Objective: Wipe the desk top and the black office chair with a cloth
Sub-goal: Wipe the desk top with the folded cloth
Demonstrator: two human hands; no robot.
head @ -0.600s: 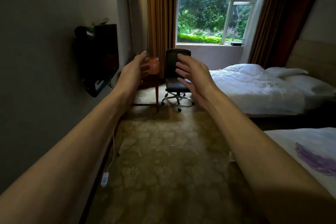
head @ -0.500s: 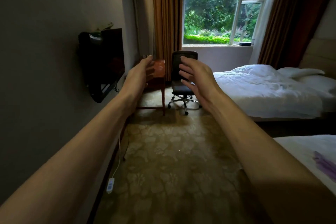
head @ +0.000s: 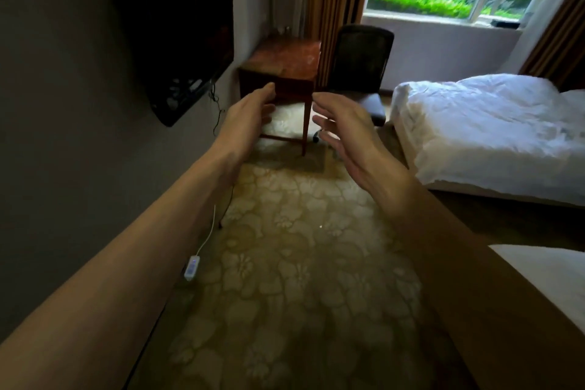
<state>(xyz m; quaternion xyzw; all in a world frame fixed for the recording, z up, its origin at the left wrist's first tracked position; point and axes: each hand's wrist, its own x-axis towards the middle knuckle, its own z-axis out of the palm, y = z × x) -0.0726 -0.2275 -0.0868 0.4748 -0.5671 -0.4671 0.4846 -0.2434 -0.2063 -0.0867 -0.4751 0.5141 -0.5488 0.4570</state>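
A small reddish-brown wooden desk (head: pixel 285 60) stands against the left wall near the curtain. To its right is the black office chair (head: pixel 361 57), its mesh back facing me. Both my arms reach forward over the carpet. My left hand (head: pixel 247 117) is held out with relaxed fingers and holds nothing. My right hand (head: pixel 345 130) is open too, palm turned left, fingers loosely spread. Both hands are well short of the desk and chair. No cloth is in view.
A black wall-mounted TV (head: pixel 177 32) juts from the left wall, with cables and a white inline switch (head: pixel 191 267) trailing down to the floor. A white bed (head: pixel 493 130) fills the right side, a second bed corner (head: pixel 550 275) is nearer. Patterned carpet (head: pixel 300 263) runs between.
The view has moved closer to the desk and chair and tilted down. Both hands have sunk lower in the view, staying open and apart.
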